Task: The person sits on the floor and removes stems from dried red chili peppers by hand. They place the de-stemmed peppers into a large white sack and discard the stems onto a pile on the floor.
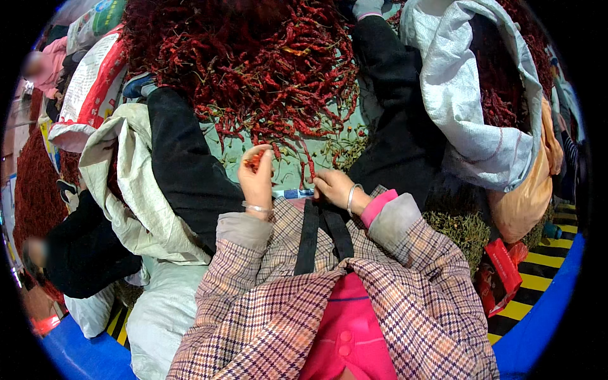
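My left hand [255,183] is curled upward around several dried red chili peppers [254,161]; their ends show between thumb and fingers. To its right, my right hand [336,189] pinches a long, wrinkled dried chili [311,165] between thumb and fingertips. Beyond both hands spreads a large heap of dried red chilies [266,71], many with stems, on a pale green sheet [223,154]. Loose greenish stems [349,147] lie in a small pile near my right leg.
An open white woven sack [446,95] holding red chilies stands right; a cream sack [147,190] stands left. More stems [456,223] and a red bag [501,280] lie right. A dark-sleeved person [90,247] and a person in pink [54,66] are at left.
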{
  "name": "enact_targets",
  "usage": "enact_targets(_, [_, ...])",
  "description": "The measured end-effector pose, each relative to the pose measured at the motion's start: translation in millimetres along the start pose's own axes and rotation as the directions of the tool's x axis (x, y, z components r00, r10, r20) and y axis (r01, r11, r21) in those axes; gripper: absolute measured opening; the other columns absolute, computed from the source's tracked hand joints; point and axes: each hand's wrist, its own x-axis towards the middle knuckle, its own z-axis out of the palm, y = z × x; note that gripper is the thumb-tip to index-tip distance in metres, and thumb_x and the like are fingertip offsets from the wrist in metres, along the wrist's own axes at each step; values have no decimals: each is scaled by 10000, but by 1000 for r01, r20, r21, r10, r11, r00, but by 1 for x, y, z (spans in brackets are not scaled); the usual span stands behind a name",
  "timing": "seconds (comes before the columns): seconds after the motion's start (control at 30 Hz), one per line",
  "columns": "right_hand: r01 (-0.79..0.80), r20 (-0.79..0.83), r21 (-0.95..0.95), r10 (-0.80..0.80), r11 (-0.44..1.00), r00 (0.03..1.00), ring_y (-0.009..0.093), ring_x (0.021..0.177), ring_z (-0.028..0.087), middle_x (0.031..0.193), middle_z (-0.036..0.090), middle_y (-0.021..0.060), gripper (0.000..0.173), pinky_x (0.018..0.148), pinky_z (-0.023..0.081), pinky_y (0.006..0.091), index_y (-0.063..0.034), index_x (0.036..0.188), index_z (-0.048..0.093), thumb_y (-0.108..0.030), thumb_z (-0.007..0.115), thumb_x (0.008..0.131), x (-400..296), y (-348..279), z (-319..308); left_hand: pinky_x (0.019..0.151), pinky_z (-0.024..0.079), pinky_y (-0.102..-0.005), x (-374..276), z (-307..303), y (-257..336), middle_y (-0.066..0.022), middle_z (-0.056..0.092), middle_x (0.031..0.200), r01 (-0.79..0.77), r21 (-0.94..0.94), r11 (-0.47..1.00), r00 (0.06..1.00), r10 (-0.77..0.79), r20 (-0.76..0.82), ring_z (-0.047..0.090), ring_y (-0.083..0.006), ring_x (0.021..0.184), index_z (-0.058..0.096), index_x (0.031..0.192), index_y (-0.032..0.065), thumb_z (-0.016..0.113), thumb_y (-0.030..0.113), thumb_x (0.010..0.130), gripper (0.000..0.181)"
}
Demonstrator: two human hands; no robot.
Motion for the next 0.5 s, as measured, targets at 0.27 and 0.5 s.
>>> enact_targets(0.27, [77,85,-553,-36,830,996,398,787,612,834,630,223,159,705,488,465,1,913,562,-120,521,819,-7,-5,2,800,457,-388,-14,7,9,-135,558,923,-766,525,371,552,-40,833,521,-326,903,568,927,9,658,55,667,279])
enact_targets(0.5, [84,85,-530,-46,844,995,403,769,610,801,623,229,155,687,492,462,-13,915,560,-138,519,831,-4,-4,1,786,458,-410,-9,8,-9,-149,580,897,-725,554,409,568,-100,817,535,-338,888,576,925,8,662,90,692,262])
